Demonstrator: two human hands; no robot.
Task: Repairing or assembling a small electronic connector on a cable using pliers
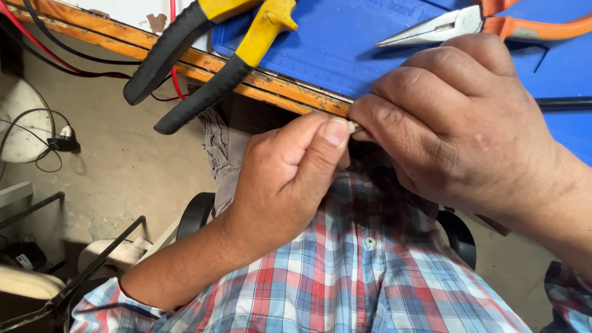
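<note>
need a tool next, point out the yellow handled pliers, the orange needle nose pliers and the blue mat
yellow handled pliers [185,68], head view, on a black grip.
orange needle nose pliers [444,28], head view, on the metal jaws.
blue mat [333,43], head view, on a bare patch.

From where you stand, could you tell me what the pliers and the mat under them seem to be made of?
Needle-nose pliers: bare grey metal jaws with a dull shine, and glossy orange grips, probably plastic or rubber. Yellow-and-black pliers: matte grips, likely rubber. Blue mat: smooth, slightly glossy, with moulded ridges, so probably plastic or silicone.
</note>
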